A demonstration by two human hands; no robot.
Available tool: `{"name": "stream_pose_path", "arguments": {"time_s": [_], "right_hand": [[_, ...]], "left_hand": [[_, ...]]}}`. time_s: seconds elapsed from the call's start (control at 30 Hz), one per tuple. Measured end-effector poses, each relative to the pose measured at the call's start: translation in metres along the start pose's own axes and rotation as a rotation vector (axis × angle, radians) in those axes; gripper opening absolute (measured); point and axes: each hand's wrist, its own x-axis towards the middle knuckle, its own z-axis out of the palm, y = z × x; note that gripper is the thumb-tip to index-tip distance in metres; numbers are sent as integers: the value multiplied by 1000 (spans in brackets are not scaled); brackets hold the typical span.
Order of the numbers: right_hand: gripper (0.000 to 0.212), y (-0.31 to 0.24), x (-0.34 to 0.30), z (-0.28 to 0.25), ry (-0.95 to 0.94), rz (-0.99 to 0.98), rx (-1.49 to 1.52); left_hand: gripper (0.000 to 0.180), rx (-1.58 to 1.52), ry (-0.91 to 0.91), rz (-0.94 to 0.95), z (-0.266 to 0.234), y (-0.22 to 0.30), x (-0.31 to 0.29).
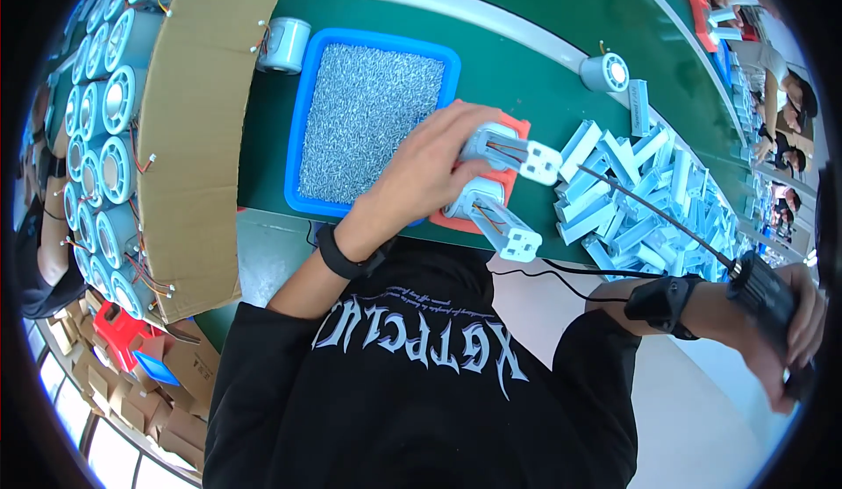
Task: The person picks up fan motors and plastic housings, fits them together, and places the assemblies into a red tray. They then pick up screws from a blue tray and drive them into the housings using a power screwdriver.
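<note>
My left hand (425,160) is closed around a light-blue motor part (482,144), which sits in a red-orange fixture (452,221) at the table's front edge. A long light-blue bracket (535,161) with wires along it projects from that part toward the right. Just nearer to me, a similar bracketed part (504,226) rests in the same fixture. Out at the far right, my right hand (796,318) grips a black electric screwdriver (759,292). Its long thin shaft points back to the left, the tip close to the upper bracket's end but seemingly apart from it.
Left of the fixture stands a blue tray (296,138) full of small metal screws. Many loose brackets (649,191) are heaped on the right. Single motors stand at the back left (287,44) and back right (605,73). A cardboard sheet (197,138) borders stacked motors (114,169).
</note>
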Motion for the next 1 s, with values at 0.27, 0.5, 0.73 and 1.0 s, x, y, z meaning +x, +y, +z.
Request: {"name": "stream_pose_path", "arguments": {"time_s": [0.27, 0.5, 0.73, 1.0], "right_hand": [[35, 37, -133, -30, -6, 1508, -599], [37, 54, -235, -8, -105, 1490, -772], [39, 53, -227, -10, -22, 1527, -761], [55, 51, -228, -4, -31, 1565, -793]], "left_hand": [[39, 214, -288, 327, -37, 32, -9], [48, 97, -240, 139, -8, -7, -20], [43, -437, 375, 270, -85, 78, 116], [43, 869, 77, 810, -46, 83, 399]]}}
